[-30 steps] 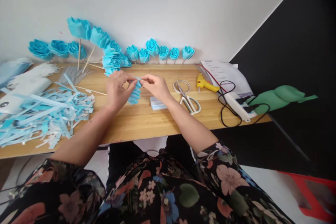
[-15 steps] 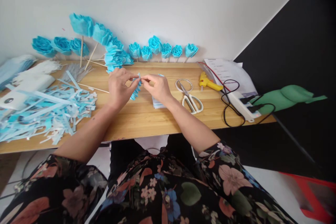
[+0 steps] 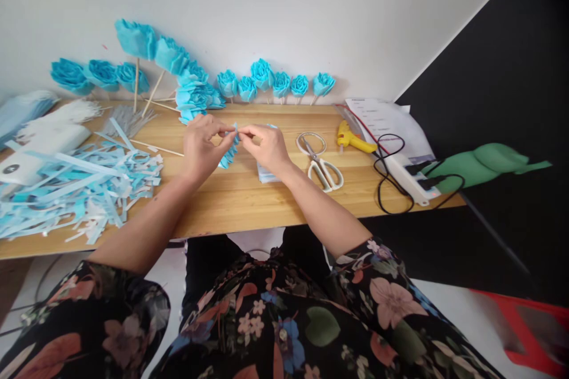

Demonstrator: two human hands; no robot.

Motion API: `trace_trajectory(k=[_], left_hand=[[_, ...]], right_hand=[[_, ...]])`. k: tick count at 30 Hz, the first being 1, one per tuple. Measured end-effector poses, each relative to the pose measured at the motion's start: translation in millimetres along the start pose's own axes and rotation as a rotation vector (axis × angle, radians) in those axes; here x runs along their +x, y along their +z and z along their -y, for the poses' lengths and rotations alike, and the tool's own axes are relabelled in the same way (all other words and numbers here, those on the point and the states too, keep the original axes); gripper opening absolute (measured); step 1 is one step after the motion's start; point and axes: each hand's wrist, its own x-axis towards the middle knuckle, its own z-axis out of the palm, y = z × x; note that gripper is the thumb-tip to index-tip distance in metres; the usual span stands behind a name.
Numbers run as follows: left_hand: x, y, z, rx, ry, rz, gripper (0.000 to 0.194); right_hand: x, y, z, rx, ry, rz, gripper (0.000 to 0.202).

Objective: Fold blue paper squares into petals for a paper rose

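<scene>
Over the middle of the table, my left hand (image 3: 203,145) is closed, thumb and forefinger pinching a small blue paper petal (image 3: 228,157) with a ruffled edge. My right hand (image 3: 267,147) pinches the same petal at its upper tip, its fingertips nearly meeting those of the left. Much of the petal is hidden by the fingers. Under my right hand lies a stack of pale blue paper pieces (image 3: 265,173), partly covered. Just behind my left hand, a cluster of blue paper flowers (image 3: 194,98) rests on the table.
Scissors (image 3: 317,160) and a yellow glue gun (image 3: 353,139) lie to the right, near a white power strip (image 3: 413,180) with black cables and a green object (image 3: 482,166). Paper scraps (image 3: 84,189) are heaped at the left. More blue paper flowers (image 3: 262,75) stand along the wall.
Both hands keep the same pinch on the petal, with hardly any movement. The whole view has shifted very slightly.
</scene>
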Motion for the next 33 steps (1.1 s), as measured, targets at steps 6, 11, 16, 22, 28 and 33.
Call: trace_trajectory(k=[6,11,16,22,28,33], left_hand=[[0.0,0.2,0.3,0.030,0.022,0.000,0.014],[0.3,-0.3,-1.1,0.026,-0.005,0.010,0.012],[0.4,-0.7,-1.7,0.016,-0.025,0.016,0.011],[0.9,-1.0,-0.2,-0.022,-0.012,-0.012,0.015],[2.4,-3.2,-1.9,-0.029,-0.030,0.019,0.013],[1.9,-2.0,-2.4,0.004,-0.031,0.008,0.013]], right_hand=[[-0.1,-0.6,0.5,-0.002,0.016,0.023,0.017],[0.4,-2.2,2.0,-0.004,0.053,0.046,0.018],[0.2,-1.7,2.0,-0.028,0.044,0.049,0.019],[0.3,-2.0,1.8,-0.010,0.048,0.042,0.018],[0.3,-1.0,-0.9,0.011,0.048,0.027,0.018],[0.3,-1.3,0.5,0.007,0.062,0.038,0.018]])
